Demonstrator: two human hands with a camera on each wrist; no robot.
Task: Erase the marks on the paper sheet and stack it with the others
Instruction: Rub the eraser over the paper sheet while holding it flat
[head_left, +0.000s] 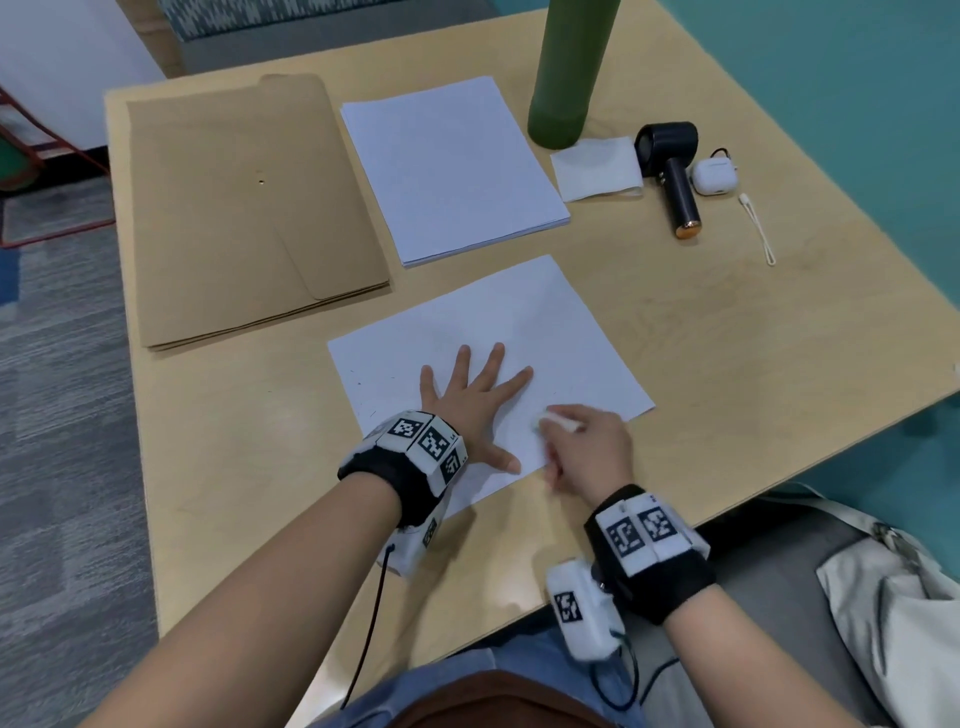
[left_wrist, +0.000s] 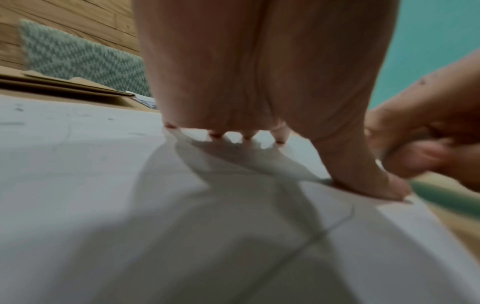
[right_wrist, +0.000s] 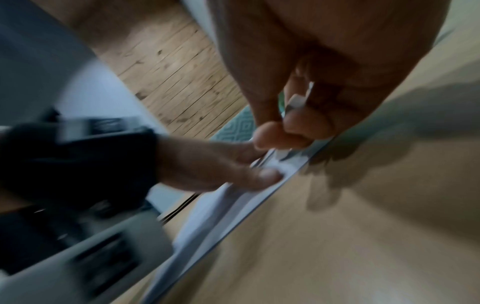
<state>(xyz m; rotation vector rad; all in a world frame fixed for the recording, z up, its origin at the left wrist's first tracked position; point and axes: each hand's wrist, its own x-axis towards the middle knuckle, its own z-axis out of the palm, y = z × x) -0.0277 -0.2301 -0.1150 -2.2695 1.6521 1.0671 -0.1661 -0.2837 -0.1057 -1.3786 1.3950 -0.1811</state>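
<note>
A white paper sheet (head_left: 519, 332) with faint pencil marks lies on the wooden table (head_left: 727, 322) near its front edge. My left hand (head_left: 467, 400) lies flat on the sheet with fingers spread, pressing it down; the left wrist view shows the same fingertips (left_wrist: 215, 134) and thumb on the paper sheet (left_wrist: 91, 164). My right hand (head_left: 582, 441) pinches a white eraser (head_left: 558, 420) against the sheet's near right part, just beside the left thumb. In the blurred right wrist view the eraser (right_wrist: 296, 101) shows between curled fingers. A stack of white sheets (head_left: 452, 166) lies farther back.
Brown envelopes (head_left: 244, 208) lie at the back left. A tall green bottle (head_left: 569, 67), a folded tissue (head_left: 595, 169), a black handheld fan (head_left: 670, 171), a white earbud case (head_left: 716, 176) and a white strap (head_left: 758, 228) sit at the back right. A pale bag (head_left: 893, 597) rests beside my lap.
</note>
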